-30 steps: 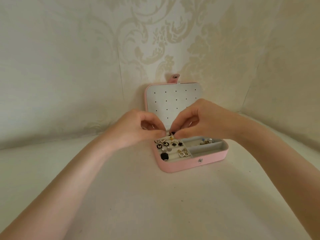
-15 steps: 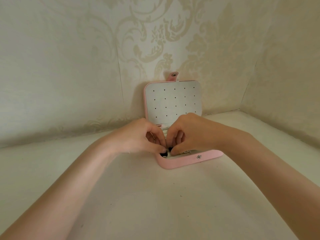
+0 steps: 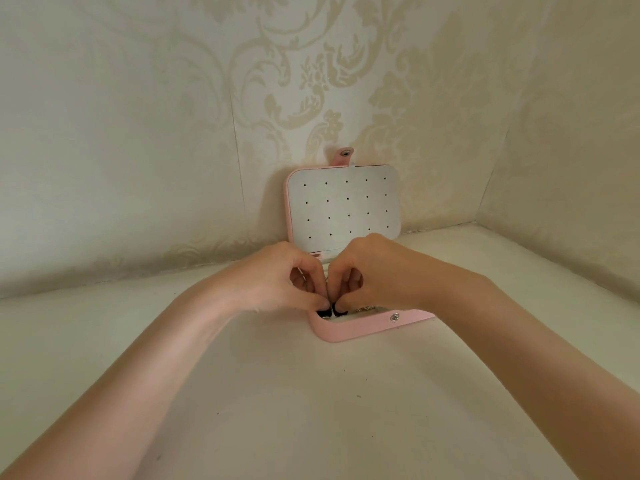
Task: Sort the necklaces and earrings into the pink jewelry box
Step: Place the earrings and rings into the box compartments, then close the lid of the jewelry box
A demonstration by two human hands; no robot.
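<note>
The pink jewelry box [image 3: 360,329] lies open on the cream surface, its white perforated lid [image 3: 343,206] standing upright against the wall. My left hand [image 3: 277,278] and my right hand [image 3: 377,271] meet fingertip to fingertip over the box's front left corner. The left hand's thumb and forefinger pinch a small black earring [image 3: 323,312]. The right hand pinches a second black earring [image 3: 337,310] beside it. A bit of gold jewelry [image 3: 365,309] shows behind the front wall. My hands and the front wall hide the rest of the tray.
Patterned cream walls close in behind the box and on the right. A pink snap tab [image 3: 344,156] sticks up from the lid's top edge, and a metal snap [image 3: 393,317] sits on the front wall.
Both hands have come down from the back of the tray to its front left corner. The view has dropped, so the tray's compartments and earrings no longer show.
</note>
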